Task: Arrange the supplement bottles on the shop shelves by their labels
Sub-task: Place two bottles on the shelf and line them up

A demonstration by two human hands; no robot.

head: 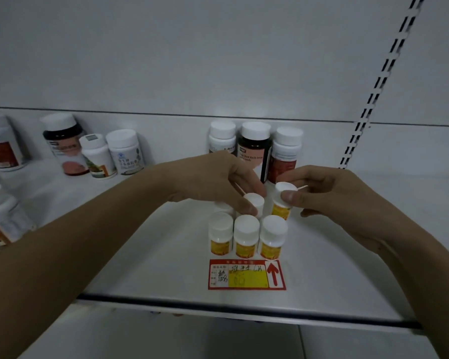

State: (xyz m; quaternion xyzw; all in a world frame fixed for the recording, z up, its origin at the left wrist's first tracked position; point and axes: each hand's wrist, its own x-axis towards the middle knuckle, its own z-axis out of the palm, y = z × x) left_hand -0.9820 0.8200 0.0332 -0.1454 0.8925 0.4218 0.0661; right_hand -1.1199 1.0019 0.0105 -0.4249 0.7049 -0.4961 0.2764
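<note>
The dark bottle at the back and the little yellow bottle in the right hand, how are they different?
The dark bottle is bigger, with a dark body and pinkish label; the little yellow bottle is small, with a yellow-orange label. The dark bottle stands untouched in the back row; the little yellow bottle is pinched at its cap by the right hand. Both have white caps and stand upright.
</note>
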